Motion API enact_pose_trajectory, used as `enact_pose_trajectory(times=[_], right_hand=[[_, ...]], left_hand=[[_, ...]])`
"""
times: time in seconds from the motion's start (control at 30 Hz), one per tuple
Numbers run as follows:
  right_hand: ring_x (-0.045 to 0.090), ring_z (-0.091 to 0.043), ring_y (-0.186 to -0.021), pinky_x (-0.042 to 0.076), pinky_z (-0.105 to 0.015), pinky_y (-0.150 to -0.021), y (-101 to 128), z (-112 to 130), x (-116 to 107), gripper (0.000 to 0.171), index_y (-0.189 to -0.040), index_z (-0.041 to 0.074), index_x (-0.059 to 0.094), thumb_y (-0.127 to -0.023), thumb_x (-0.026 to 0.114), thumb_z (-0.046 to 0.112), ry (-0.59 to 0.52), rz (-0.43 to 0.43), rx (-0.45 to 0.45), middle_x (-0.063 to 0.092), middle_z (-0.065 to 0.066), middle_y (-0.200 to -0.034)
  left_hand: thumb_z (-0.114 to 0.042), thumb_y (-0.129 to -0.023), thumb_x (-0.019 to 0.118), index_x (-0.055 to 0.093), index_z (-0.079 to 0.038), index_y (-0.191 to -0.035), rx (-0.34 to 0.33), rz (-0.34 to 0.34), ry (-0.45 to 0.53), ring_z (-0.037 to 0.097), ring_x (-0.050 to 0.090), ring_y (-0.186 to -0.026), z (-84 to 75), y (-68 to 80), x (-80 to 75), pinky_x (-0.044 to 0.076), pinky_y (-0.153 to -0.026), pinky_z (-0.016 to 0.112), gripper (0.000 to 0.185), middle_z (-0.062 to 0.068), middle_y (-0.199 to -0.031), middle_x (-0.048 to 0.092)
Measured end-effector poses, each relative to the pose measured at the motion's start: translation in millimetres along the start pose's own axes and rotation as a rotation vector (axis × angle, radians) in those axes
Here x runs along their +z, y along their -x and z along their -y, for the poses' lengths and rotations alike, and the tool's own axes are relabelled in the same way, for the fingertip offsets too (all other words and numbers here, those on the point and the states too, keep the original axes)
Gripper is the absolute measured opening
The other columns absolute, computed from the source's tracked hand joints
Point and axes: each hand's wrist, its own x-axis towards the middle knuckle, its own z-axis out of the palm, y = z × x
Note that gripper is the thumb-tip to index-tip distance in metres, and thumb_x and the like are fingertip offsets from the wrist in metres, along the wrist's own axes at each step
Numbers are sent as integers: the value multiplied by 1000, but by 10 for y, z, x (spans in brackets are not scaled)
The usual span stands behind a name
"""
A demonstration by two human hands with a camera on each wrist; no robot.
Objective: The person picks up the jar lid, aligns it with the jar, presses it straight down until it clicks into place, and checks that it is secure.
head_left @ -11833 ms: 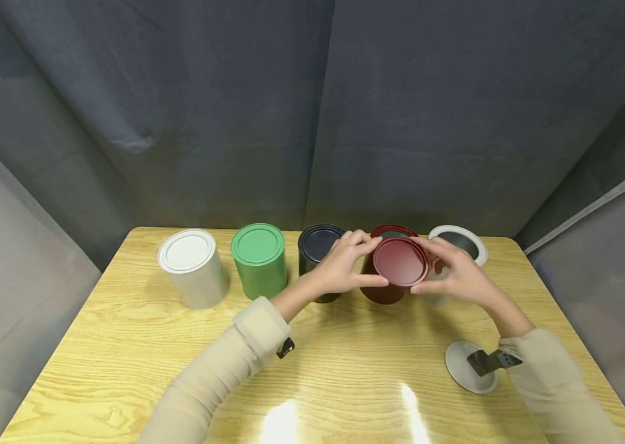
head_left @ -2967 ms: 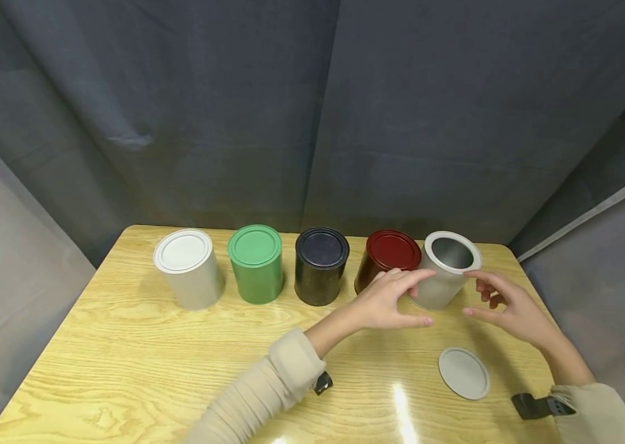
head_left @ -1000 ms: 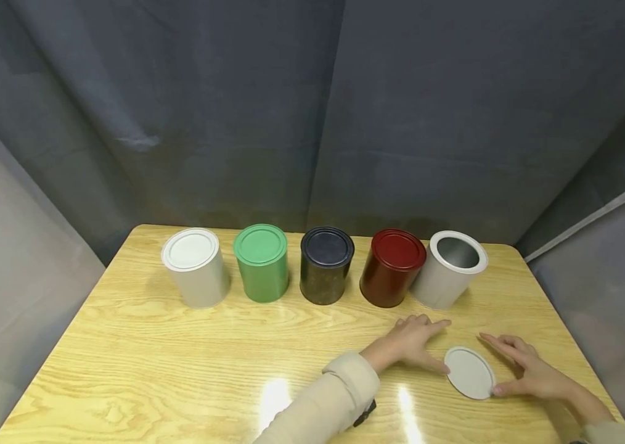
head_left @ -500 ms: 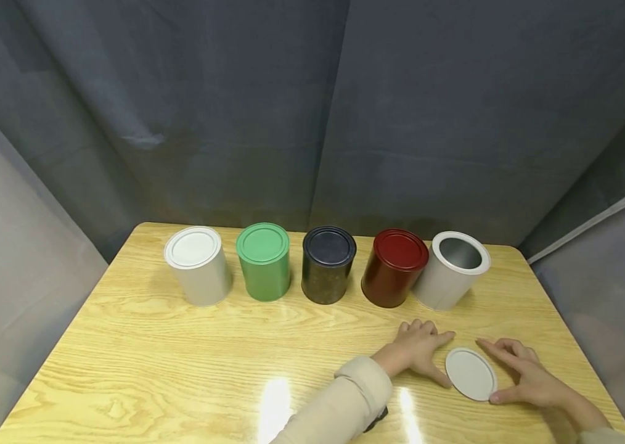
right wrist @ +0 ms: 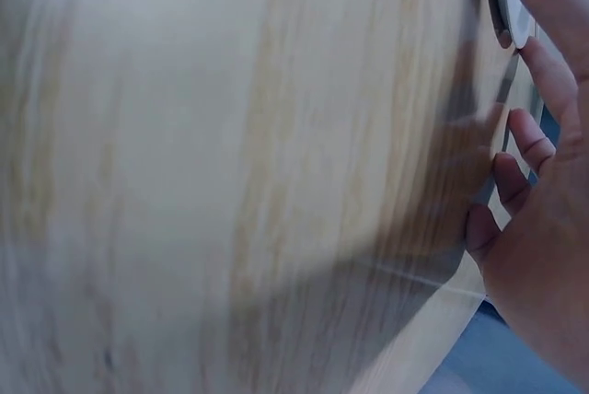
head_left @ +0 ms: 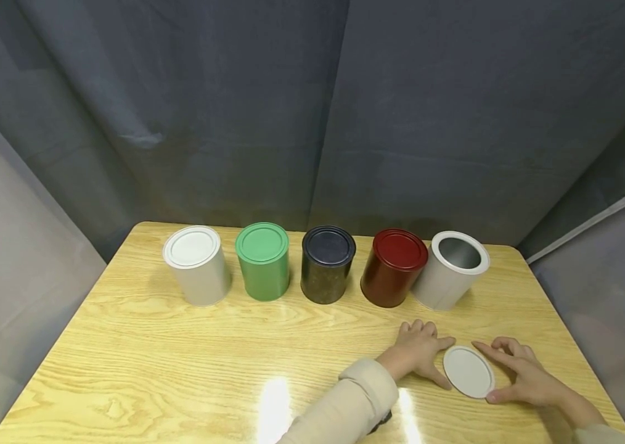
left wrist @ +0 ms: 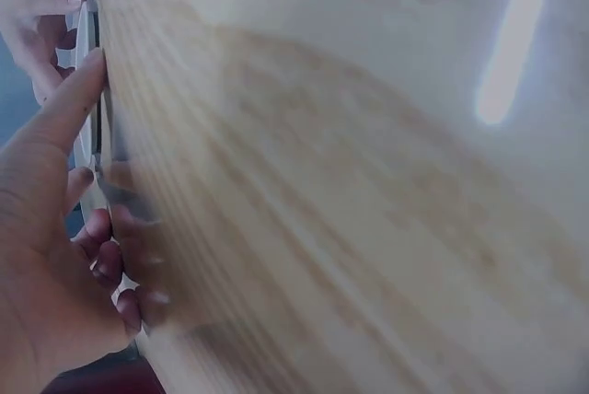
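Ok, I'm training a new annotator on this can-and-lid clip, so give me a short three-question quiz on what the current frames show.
1. True or false: the red can has no lid on it.
2. Multiple choice: where is the loose grey lid? A) lying flat on the table between the two hands; B) on top of the green can; C) lifted in the air.
3. Fill in: the only can standing open is the ____ one, at the right end of the row.

Key
1. False: it is lidded.
2. A: the left hand and right hand flank it, fingers at its rim.
3. Grey: the grey can shows its empty inside.
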Motion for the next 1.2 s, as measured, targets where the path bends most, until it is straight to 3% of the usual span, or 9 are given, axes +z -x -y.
enact_pose_trajectory(times=[0.1,0.3,0.93,1.2], right_hand=[[28,-27,-93,26,-42,-70,-8,20,-19,85,-132,15,48,-57,83,35,-10,23,30,32,-3,-110],[29,-25,-90,28,-40,-67,-12,0,10,82,-129,17,52,-56,84,37,25,-2,18,33,-1,-109],[28,-20,-88,27,-37,-67,-6,-12,76,84,-125,18,57,-49,84,43,43,-70,-32,34,5,-106],[23,-1,-91,23,-26,-72,-30,-6,98,81,-122,16,59,-49,85,40,13,-90,-62,36,8,-100]], left_hand=[[-76,-55,63,35,-48,-135,-6,-16,3,6,30,-85,-8,16,-6,22,-68,25,89,-15,-100,37],[-77,-56,62,37,-48,-133,-18,-42,-2,7,30,-85,-36,29,-4,23,-67,25,87,-14,-101,39],[-79,-59,56,36,-49,-134,-33,-28,-39,8,30,-85,-70,-13,33,24,-68,26,83,-14,-98,40],[-78,-61,55,34,-48,-135,-21,-14,-37,7,31,-87,-48,-10,13,24,-68,25,83,-15,-101,42]])
